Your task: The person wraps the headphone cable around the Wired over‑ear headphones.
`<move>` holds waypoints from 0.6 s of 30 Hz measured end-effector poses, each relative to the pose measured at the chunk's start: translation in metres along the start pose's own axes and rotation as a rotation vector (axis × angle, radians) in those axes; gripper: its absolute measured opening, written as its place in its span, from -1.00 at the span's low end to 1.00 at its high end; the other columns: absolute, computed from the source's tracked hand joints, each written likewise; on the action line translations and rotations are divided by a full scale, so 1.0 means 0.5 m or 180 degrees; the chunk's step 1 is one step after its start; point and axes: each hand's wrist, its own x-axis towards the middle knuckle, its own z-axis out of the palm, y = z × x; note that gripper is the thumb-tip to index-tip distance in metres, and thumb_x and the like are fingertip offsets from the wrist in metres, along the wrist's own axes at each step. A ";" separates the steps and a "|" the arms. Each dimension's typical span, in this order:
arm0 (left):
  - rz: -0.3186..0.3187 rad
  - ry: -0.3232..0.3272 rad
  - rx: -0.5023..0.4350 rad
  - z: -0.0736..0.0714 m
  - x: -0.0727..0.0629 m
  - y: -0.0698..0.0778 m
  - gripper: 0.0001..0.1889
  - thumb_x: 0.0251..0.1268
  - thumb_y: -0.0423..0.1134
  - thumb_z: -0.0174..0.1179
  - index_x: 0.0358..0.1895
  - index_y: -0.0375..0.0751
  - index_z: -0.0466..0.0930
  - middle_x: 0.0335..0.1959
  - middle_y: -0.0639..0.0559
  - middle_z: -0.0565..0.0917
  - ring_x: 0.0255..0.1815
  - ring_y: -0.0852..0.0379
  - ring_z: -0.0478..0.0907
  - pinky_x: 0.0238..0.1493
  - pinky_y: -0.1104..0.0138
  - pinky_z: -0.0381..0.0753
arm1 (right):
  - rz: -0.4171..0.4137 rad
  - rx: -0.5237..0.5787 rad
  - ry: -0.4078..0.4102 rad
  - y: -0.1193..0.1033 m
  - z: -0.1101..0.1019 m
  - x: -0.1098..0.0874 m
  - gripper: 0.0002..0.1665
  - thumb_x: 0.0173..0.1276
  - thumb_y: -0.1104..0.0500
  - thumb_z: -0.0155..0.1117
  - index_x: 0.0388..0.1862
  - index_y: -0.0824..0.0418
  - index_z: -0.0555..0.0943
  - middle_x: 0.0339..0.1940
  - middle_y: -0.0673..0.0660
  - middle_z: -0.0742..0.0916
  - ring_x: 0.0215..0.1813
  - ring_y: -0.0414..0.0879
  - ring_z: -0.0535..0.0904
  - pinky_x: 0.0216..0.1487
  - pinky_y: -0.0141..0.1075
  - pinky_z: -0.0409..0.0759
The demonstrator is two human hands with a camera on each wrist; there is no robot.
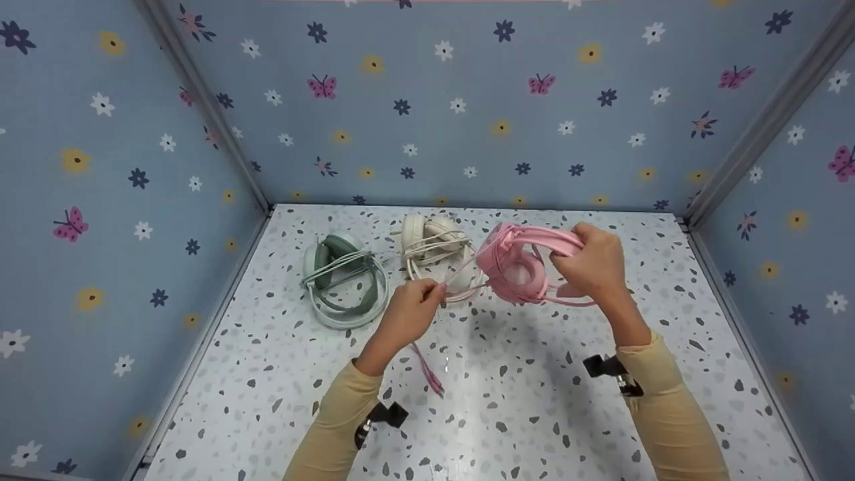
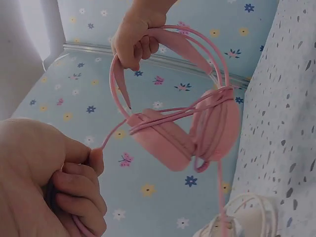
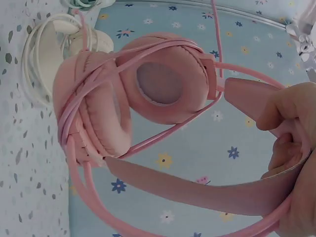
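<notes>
Pink over-ear headphones (image 1: 518,277) are held above the table by my right hand (image 1: 593,262), its fingers curled round the headband (image 3: 207,195). Their pink cable (image 2: 168,116) is wound several times around both ear cups. My left hand (image 1: 411,310) pinches a stretch of that cable, which runs taut from its fingertips to the cups. Below the left hand dangles the cable's free end, with a plug (image 1: 435,386) at its tip. In the right wrist view, the cups' padded inner sides face the camera.
Cream headphones (image 1: 415,234) with a wrapped cable lie on the speckled table (image 1: 521,401), just behind the left hand. Green headphones (image 1: 344,310), also wrapped in their cable, lie farther left. Flower-patterned walls (image 1: 454,133) enclose the table at the back and both sides.
</notes>
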 end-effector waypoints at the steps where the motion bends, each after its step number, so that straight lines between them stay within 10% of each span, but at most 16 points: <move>1: -0.0045 -0.0031 -0.0043 0.006 -0.002 -0.009 -0.68 0.53 -0.15 0.00 -0.46 -0.10 0.59 -0.70 0.14 0.34 -0.70 0.21 0.23 -0.59 0.32 0.25 | 0.0048 0.0102 0.0073 0.005 0.001 0.000 -0.82 -0.01 0.26 0.37 -0.48 0.29 0.54 -0.66 0.10 0.52 -0.57 -0.04 0.35 -0.55 -0.24 0.30; 8: -0.0278 -0.0318 -0.0593 0.054 -0.037 -0.058 -0.54 0.58 -0.06 -0.10 -0.45 -0.30 0.54 -0.74 0.13 0.22 -0.74 0.23 0.11 -0.65 0.34 0.17 | 0.0739 0.0963 0.0538 0.037 -0.019 0.003 -0.86 0.09 0.33 0.32 -0.39 0.34 0.55 -0.59 0.14 0.53 -0.55 -0.10 0.42 -0.59 -0.42 0.38; 18: 0.0042 -0.0805 -0.1624 0.155 -0.083 -0.054 -0.57 0.62 -0.28 -0.20 -0.52 -0.44 0.36 -0.71 0.08 0.31 -0.70 0.22 0.23 -0.59 0.37 0.27 | 0.1324 0.1686 0.0920 0.054 -0.018 0.002 -0.87 0.17 0.35 0.30 -0.32 0.29 0.53 -0.52 0.10 0.54 -0.50 -0.15 0.44 -0.54 -0.42 0.42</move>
